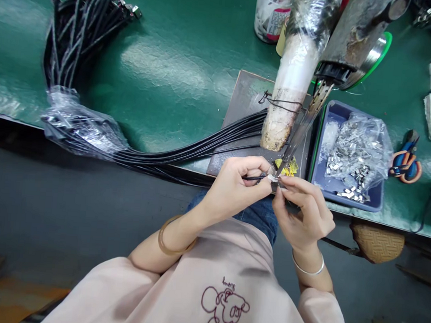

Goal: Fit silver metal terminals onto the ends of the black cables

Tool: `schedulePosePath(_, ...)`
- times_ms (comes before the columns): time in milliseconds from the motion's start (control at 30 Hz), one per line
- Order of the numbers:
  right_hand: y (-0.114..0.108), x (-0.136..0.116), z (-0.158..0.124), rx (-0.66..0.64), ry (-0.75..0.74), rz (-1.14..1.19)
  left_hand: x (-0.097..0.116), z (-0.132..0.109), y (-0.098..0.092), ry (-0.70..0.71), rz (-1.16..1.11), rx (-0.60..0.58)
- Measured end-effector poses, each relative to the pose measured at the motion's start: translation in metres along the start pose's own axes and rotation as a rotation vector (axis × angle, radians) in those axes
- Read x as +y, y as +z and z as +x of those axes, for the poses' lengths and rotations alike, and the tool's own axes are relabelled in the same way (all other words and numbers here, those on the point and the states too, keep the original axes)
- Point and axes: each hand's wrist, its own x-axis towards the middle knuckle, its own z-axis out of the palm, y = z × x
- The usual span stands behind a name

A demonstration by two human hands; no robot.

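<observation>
My left hand [236, 185] pinches the end of a thin black cable [254, 177] just off the bench's front edge. My right hand [301, 208] pinches a small metal connector shell [273, 180] at that cable's tip. Both hands meet under the tip of a mounted soldering iron [302, 131] that slants down from a grimy holder. A bundle of black cables [186, 152] runs left from my hands across the green bench to a plastic-wrapped coil [80, 126].
A blue tray [347, 199] with a bag of several small metal shells stands at the right. Scissors [405, 164] lie beyond it. A dark plate [243, 99] sits under the iron, with a jar [270, 14] and solder spool [377, 50] behind.
</observation>
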Motion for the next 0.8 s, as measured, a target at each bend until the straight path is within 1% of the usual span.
schedulePosePath(100,0.0,0.003,-0.003,-0.033,-0.029,0.005,-0.002,0.0,-0.001,-0.045,-0.004,-0.029)
schedulePosePath(233,-0.001,0.003,-0.003,-0.023,0.029,0.056,-0.004,-0.003,-0.001,-0.054,0.001,-0.047)
schedulePosePath(367,-0.006,0.0,0.002,-0.09,0.213,0.16,-0.006,-0.011,0.0,0.02,0.076,-0.083)
schedulePosePath(467,-0.01,-0.001,0.004,-0.11,0.362,0.291,-0.007,-0.018,0.0,0.151,0.169,-0.02)
schedulePosePath(500,-0.011,-0.001,0.004,-0.108,0.392,0.341,-0.008,-0.02,0.0,0.178,0.173,-0.01)
schedulePosePath(533,-0.012,-0.001,0.004,-0.107,0.404,0.384,-0.008,-0.021,-0.002,0.179,0.152,-0.028)
schedulePosePath(567,-0.012,-0.001,0.003,-0.103,0.387,0.408,-0.007,-0.023,-0.003,0.148,0.109,-0.071)
schedulePosePath(600,-0.012,-0.001,0.002,-0.096,0.336,0.407,-0.007,-0.023,-0.005,0.091,0.052,-0.131)
schedulePosePath(667,-0.012,-0.002,0.0,-0.085,0.162,0.318,-0.006,-0.024,-0.01,-0.038,-0.057,-0.233)
schedulePosePath(700,-0.012,-0.002,-0.001,-0.084,0.074,0.249,-0.005,-0.024,-0.011,-0.078,-0.092,-0.257)
schedulePosePath(733,-0.012,-0.003,-0.001,-0.088,0.017,0.188,-0.005,-0.025,-0.012,-0.09,-0.106,-0.258)
schedulePosePath(767,-0.012,-0.004,0.0,-0.097,0.001,0.149,-0.004,-0.025,-0.013,-0.079,-0.098,-0.241)
schedulePosePath(800,-0.013,-0.005,0.001,-0.11,0.029,0.138,-0.004,-0.025,-0.013,-0.049,-0.077,-0.214)
